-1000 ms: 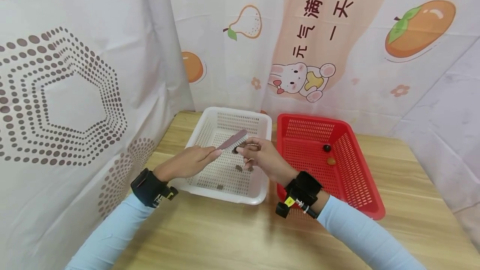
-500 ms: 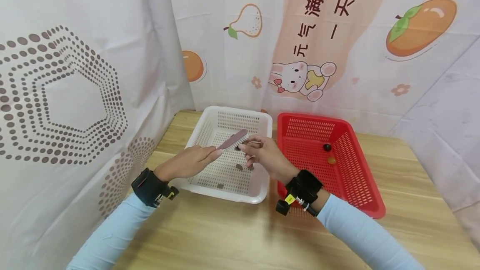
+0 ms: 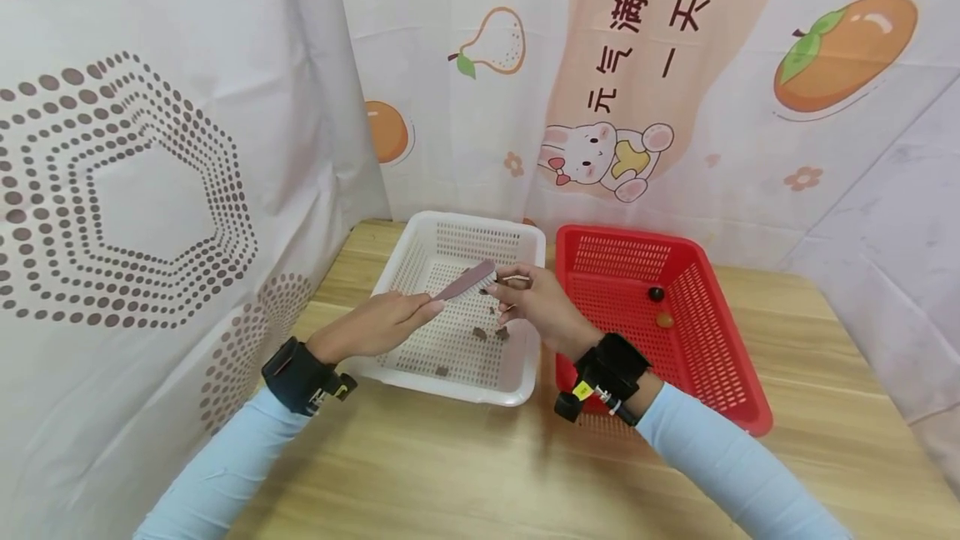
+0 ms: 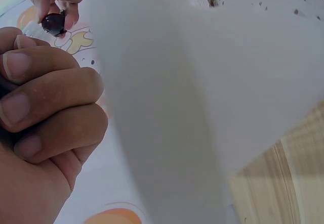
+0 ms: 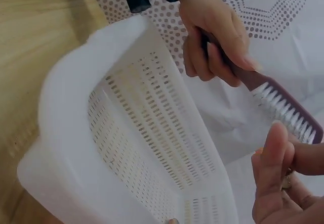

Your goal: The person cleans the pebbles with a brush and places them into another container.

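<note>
My left hand (image 3: 386, 325) grips the handle of a mauve brush (image 3: 463, 281) with white bristles, held over the white basket (image 3: 442, 391). Facing the bristles, my right hand (image 3: 546, 307) pinches a small glossy dark round thing (image 4: 53, 25), seen best in the left wrist view; its kind is unclear. In the right wrist view the fingertips of the right hand (image 5: 283, 178) lie close by the bristles (image 5: 283, 112), and the dark thing is mostly hidden. Brown crumbs (image 3: 480, 333) lie on the white basket's floor under both hands.
To the right stands a red basket (image 3: 723, 307) with a black round thing (image 3: 656, 294) and an amber round thing (image 3: 664, 320) inside. Both baskets rest on a wooden table (image 3: 450, 465). A printed curtain (image 3: 442, 157) hangs behind.
My right hand has shifted slightly to the right. More dark crumbs show on the white basket's floor below the bristles. The left hand and brush stay nearly in place.
</note>
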Demonstrator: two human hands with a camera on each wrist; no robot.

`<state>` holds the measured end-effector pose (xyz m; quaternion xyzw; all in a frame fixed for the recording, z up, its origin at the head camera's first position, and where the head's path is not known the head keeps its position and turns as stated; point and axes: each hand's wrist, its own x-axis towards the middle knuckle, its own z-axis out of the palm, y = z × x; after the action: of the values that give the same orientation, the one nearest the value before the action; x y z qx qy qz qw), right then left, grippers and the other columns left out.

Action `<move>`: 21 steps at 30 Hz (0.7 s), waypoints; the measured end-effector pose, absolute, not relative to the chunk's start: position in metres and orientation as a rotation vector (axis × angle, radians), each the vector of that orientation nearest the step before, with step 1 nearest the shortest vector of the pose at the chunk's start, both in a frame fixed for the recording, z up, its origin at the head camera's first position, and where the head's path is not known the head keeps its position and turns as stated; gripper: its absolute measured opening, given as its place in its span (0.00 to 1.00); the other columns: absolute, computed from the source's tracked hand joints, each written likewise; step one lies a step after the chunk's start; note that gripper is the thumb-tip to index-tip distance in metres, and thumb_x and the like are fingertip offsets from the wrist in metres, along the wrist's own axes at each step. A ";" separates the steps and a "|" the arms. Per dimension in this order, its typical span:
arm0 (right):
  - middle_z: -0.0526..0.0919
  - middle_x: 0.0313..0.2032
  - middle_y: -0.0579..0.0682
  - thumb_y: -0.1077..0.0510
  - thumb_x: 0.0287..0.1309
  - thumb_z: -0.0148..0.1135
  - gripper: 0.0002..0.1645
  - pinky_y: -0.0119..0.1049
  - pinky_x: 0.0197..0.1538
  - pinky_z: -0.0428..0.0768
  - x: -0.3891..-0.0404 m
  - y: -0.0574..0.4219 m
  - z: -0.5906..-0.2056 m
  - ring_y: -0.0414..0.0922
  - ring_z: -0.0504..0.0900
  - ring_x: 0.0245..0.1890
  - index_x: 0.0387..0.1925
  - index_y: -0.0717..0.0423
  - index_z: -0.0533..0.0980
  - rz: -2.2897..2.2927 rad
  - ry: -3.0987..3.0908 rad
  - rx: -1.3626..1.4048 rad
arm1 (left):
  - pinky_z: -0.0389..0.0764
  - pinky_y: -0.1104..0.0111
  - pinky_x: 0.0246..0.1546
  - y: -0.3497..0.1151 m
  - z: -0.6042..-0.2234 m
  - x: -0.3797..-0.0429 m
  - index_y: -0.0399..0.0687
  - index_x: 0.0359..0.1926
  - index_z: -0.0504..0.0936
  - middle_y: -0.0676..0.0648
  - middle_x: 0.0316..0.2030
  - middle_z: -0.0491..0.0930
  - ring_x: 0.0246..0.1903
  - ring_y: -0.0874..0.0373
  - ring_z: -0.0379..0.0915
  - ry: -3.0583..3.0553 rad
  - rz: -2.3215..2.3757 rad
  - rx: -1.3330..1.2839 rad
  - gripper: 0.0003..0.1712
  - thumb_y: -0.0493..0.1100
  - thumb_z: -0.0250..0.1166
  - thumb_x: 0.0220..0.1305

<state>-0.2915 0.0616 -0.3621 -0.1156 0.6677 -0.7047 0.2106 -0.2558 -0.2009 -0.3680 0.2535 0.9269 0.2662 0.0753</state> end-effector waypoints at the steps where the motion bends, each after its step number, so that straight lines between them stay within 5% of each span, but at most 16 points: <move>1: 0.83 0.38 0.56 0.59 0.59 0.65 0.18 0.37 0.32 0.80 -0.292 0.062 -0.361 0.44 0.76 0.24 0.48 0.61 0.73 -1.949 1.864 -0.303 | 0.61 0.68 0.21 -0.201 -0.368 -0.256 0.56 0.41 0.74 0.57 0.16 0.57 0.16 0.65 0.56 2.776 0.802 0.755 0.29 0.67 0.34 0.72; 21: 0.83 0.42 0.52 0.50 0.50 0.73 0.24 0.40 0.31 0.79 -0.290 0.061 -0.357 0.53 0.78 0.39 0.47 0.54 0.76 -1.759 2.092 -0.446 | 0.69 0.66 0.28 -0.205 -0.369 -0.254 0.55 0.48 0.75 0.57 0.19 0.58 0.22 0.63 0.66 2.794 0.803 0.756 0.31 0.66 0.33 0.72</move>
<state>-0.2905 0.0608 -0.3573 -0.1584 0.7424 -0.6242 0.1849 -0.2543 -0.2049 -0.3687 0.2512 0.9279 0.2668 0.0688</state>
